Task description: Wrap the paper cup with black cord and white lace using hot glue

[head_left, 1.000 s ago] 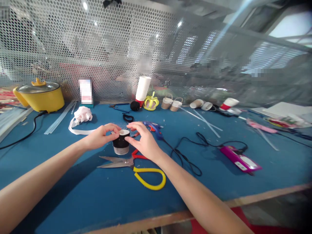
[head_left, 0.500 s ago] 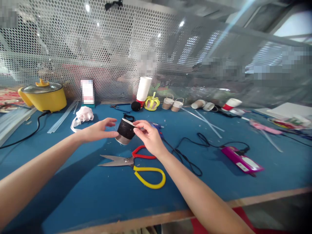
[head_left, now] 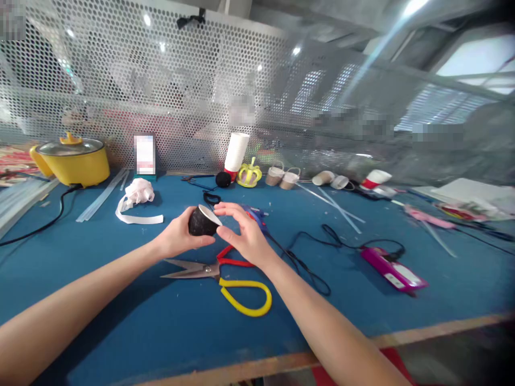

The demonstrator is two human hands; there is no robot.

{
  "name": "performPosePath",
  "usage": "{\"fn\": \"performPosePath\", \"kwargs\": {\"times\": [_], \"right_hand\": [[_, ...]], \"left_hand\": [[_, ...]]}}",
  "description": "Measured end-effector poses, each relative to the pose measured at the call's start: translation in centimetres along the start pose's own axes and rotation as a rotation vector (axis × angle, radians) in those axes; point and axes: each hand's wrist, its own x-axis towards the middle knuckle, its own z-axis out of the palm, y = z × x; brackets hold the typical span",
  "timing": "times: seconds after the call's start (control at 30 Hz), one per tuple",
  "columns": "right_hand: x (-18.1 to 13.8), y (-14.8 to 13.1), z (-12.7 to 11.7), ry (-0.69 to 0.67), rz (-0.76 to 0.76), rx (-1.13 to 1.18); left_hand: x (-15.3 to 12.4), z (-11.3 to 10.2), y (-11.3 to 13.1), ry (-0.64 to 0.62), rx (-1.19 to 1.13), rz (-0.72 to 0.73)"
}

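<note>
A small black-covered paper cup (head_left: 202, 221) lies tipped on its side above the blue table, its white base facing right. My left hand (head_left: 179, 236) is wrapped round it from the left and below. My right hand (head_left: 243, 233) is at the cup's right end, thumb and fingers curved against the white base. Just below both hands lie scissors (head_left: 225, 276) with one red and one yellow handle, blades pointing left. A blue glue gun (head_left: 257, 217) is partly hidden behind my right hand.
A yellow pot (head_left: 72, 161) stands at back left, with white ribbon (head_left: 137, 195) nearby. A stack of white cups (head_left: 236, 153), a yellow crown (head_left: 249, 174) and small cup baskets (head_left: 281, 177) line the perforated back wall. A pink device (head_left: 392, 268) with black cable lies right.
The cup stood upright on the table held by both hands; my right hand lifted and tilted it, and now my left hand has closed round it while it lies sideways.
</note>
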Motion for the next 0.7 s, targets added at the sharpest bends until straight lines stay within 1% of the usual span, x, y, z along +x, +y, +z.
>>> {"fn": "performPosePath", "kwargs": {"times": [0.07, 0.13, 0.2, 0.27, 0.33, 0.47, 0.5, 0.53, 0.57, 0.6, 0.67, 0.7], "right_hand": [[-0.1, -0.2, 0.5, 0.012, -0.023, -0.069], [-0.3, -0.2, 1.1, 0.01, -0.015, -0.087], [-0.4, -0.2, 1.4, -0.001, 0.018, -0.055], [-0.5, -0.2, 1.4, -0.011, 0.058, -0.005], [-0.5, -0.2, 1.2, -0.036, 0.08, 0.034], [-0.3, -0.5, 0.7, -0.09, 0.057, 0.057], [-0.2, -0.5, 0.5, -0.092, 0.04, 0.05], [-0.1, -0.6, 0.3, -0.079, 0.031, 0.036], [0.0, -0.6, -0.1, -0.044, 0.035, 0.012], [0.2, -0.6, -0.5, 0.016, 0.057, -0.027], [0.4, -0.6, -1.5, 0.131, 0.15, -0.15], [0.5, -0.6, -2.1, 0.142, 0.206, -0.217]], "left_hand": [[-0.2, 0.4, -0.3, 0.105, 0.212, 0.127], [-0.4, 0.7, -0.5, 0.141, 0.331, 0.205], [-0.7, 0.7, -0.6, 0.15, 0.373, 0.219], [-0.8, 0.5, -0.4, 0.131, 0.352, 0.212], [-0.9, -0.1, -0.1, 0.054, 0.25, 0.179], [-0.7, -1.4, 0.5, -0.223, -0.097, 0.001], [-0.7, -1.6, 0.5, -0.269, -0.17, -0.028], [-0.6, -1.7, 0.5, -0.289, -0.231, -0.05], [-0.5, -1.8, 0.3, -0.282, -0.286, -0.072], [-0.3, -1.8, 0.1, -0.249, -0.341, -0.098], [0.0, -2.0, -0.4, -0.144, -0.47, -0.162], [0.2, -2.2, -0.7, -0.093, -0.545, -0.188]]}}
